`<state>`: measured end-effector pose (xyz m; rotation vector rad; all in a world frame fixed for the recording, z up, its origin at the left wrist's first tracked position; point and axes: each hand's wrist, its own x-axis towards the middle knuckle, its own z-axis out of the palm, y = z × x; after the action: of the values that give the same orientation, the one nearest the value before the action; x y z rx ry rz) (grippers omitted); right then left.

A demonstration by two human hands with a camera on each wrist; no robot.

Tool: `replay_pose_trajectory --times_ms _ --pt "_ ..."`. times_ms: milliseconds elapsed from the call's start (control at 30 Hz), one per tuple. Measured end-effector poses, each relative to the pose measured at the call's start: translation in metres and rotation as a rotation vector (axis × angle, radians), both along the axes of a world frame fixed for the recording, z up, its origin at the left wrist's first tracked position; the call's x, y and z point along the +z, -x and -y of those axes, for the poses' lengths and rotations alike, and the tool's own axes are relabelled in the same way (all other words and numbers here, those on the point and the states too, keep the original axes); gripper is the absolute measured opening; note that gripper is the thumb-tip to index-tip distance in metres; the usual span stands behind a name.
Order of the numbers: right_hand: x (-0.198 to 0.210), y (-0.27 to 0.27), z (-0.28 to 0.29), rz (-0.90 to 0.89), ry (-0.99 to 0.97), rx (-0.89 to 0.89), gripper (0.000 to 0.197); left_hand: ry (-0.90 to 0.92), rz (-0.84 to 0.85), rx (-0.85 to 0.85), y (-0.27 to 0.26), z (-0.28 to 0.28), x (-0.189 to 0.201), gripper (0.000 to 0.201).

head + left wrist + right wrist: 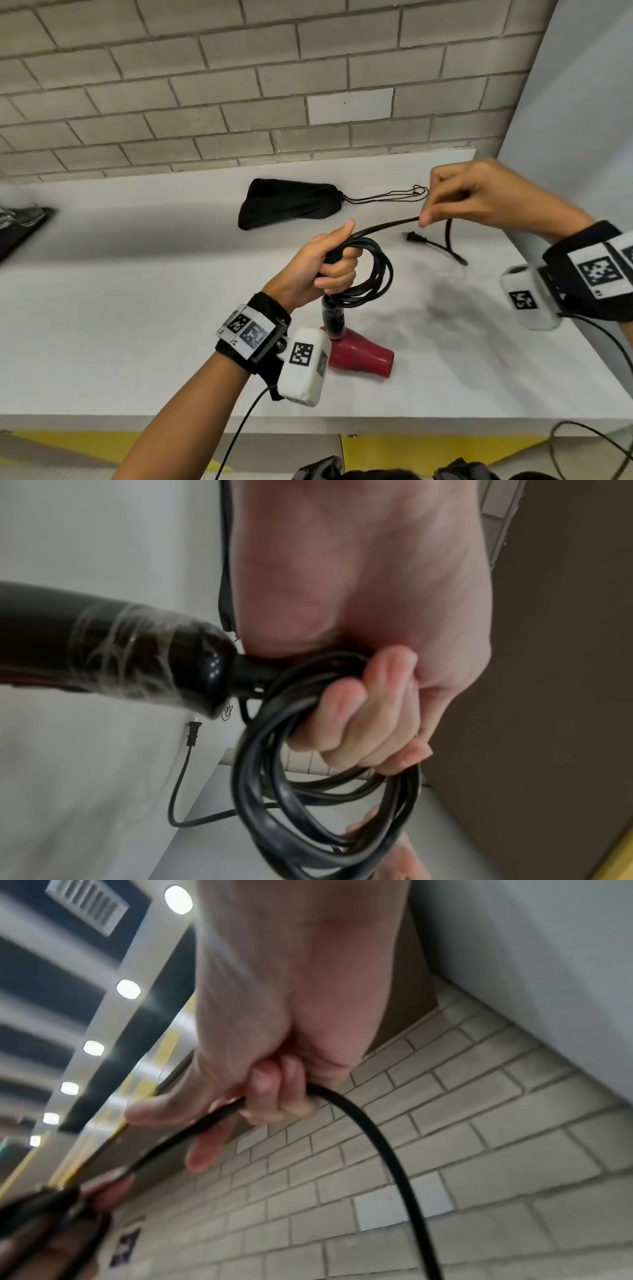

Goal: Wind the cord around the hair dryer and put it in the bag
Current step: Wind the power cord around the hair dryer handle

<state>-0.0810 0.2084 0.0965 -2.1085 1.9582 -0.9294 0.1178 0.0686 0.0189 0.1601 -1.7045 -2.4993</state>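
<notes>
Left hand (322, 263) raised above the white table (137, 308), fingers (359, 718) curled tight round a bundle of coiled black cord (370, 274). Several loops hang below and to the right of the knuckles; thumb lies along the top of the bundle.

Hair dryer (359, 353) hangs beneath that fist by its black handle. Red barrel is lowest, at or just above the tabletop; contact cannot be told. Clear tape is wrapped round the handle end next to the curled fingers.

Right hand (479, 202) is held up to the right. Thumb and forefinger pinch the cord; the other fingers (274, 1093) are curled over it behind the pinch. One straight run of cord spans from the left thumb to the right fingertips.

Past the right palm the cord drops to the table and doubles back. Plug (412, 236) lies flat on the surface, below the right fingertips.

Black drawstring bag (287, 205) lies on the table beyond the left fist, apart from both hands. Its strings trail toward the right fingers.

Brick wall (239, 85) stands behind.
</notes>
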Motion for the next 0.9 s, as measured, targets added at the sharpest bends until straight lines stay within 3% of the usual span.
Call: replay_pose_trajectory --times_ms 67,167,333,433,500,567,633,667,767,900 --pt "-0.005 0.006 -0.009 -0.116 0.027 -0.009 0.042 0.038 0.001 0.007 0.001 -0.002 0.0 0.043" --pt "-0.007 0.027 -0.027 -0.344 0.075 -0.179 0.05 -0.03 -0.008 0.028 -0.005 0.003 0.0 0.042" --pt "-0.023 0.072 -0.057 -0.474 0.072 -0.396 0.027 0.004 -0.027 0.04 -0.009 0.003 -0.001 0.043" --pt "-0.034 0.12 -0.097 -0.49 -0.154 -0.568 0.052 -0.054 -0.039 0.086 -0.014 0.007 -0.002 0.043" --pt "-0.065 0.153 -0.119 -0.452 -0.405 -0.599 0.069 -0.087 -0.043 0.148 -0.02 0.014 -0.002 0.043" --pt "-0.087 0.142 -0.122 -0.371 -0.688 -0.572 0.084 -0.111 -0.052 0.18 -0.022 0.018 -0.004 0.043" --pt "-0.1 0.108 -0.109 -0.376 -0.805 -0.587 0.127 -0.112 -0.049 0.178 -0.019 0.016 -0.004 0.044" --pt "-0.096 0.082 -0.102 -0.325 -0.808 -0.524 0.133 -0.107 -0.041 0.176 -0.017 0.014 -0.004 0.044" --pt "-0.087 0.012 -0.07 0.048 -0.514 -0.392 0.103 -0.115 -0.038 0.167 -0.015 0.014 -0.004 0.044" --pt "-0.106 -0.025 -0.03 0.29 -0.127 -0.354 0.079 -0.127 -0.037 0.169 -0.016 0.016 -0.003 0.044"
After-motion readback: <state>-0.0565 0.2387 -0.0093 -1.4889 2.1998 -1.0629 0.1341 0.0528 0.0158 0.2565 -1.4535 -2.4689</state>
